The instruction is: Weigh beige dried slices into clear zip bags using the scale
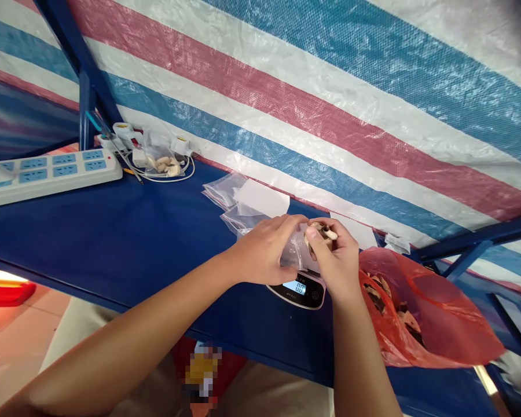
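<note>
Over the digital kitchen scale (316,296), my left hand (260,249) is curled around a clear plastic bag (292,252), thumb and fingers on either side of it. My right hand (342,260) grips a small handful of dried mushroom pieces (323,233), brown with pale stems, close beside the bag. The scale's lit display seems to read 0.0, and my hands hide its far part. To the right, an open red plastic bag (451,307) holds more brown dried pieces.
Flat clear bags (223,191) and a white paper (263,198) lie behind my hands. A power strip (65,171) runs along the left, near a cable and a small bag of pale pieces (167,166). Striped tarpaulin (286,104) rises behind the blue table (113,231).
</note>
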`<state>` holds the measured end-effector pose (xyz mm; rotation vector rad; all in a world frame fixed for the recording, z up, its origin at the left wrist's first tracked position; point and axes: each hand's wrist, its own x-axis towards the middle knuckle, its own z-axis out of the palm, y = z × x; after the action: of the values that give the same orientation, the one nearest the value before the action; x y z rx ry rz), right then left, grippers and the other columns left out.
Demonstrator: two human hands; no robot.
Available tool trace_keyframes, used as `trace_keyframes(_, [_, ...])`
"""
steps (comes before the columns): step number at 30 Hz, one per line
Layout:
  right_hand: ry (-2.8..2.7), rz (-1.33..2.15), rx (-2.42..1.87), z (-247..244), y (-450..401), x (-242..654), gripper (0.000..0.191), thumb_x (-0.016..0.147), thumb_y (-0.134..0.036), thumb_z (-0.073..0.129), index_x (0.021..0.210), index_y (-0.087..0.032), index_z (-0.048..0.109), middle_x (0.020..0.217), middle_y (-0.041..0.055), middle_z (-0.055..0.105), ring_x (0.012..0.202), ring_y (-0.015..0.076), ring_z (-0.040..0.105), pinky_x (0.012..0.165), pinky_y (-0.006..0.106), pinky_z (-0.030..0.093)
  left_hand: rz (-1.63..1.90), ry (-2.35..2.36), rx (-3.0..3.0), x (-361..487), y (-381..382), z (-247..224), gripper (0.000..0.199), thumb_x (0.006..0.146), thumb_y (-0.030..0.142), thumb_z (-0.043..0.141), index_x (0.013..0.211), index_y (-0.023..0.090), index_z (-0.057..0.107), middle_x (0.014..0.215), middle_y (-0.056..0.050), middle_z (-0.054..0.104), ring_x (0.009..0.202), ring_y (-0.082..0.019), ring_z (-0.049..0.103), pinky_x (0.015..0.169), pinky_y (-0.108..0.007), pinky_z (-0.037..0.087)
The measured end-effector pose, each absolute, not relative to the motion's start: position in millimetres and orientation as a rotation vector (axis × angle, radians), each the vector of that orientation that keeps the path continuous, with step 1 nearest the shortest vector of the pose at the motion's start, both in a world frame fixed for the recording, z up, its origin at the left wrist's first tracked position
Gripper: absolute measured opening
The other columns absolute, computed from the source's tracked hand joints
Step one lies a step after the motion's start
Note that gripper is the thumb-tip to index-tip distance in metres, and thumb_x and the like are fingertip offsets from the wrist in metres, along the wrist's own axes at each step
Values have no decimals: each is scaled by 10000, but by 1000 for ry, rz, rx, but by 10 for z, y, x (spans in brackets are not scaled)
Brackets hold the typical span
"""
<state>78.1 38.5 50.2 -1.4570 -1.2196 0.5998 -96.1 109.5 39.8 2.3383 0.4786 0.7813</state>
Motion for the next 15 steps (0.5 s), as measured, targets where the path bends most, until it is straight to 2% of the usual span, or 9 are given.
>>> trace_keyframes(5, [-1283,447,-1496,471,400,760,401,919,-605,696,1078,-237,689,985,57,716,853,208,644,750,339,518,828,578,2334,-907,1076,327,899,781,288,661,1573,192,247,1522,-202,522,1370,-380,544,1125,-591,441])
trace_keyframes(15, [-1202,520,-1612,451,435,761,380,947,-603,665,1063,-242,694,974,37,721,849,205,663,768,336,529,880,715,2411,-854,1072,252,858,795,332,672,1549,175,295,1352,-161,588,1246,-359,556,1084,-576,459])
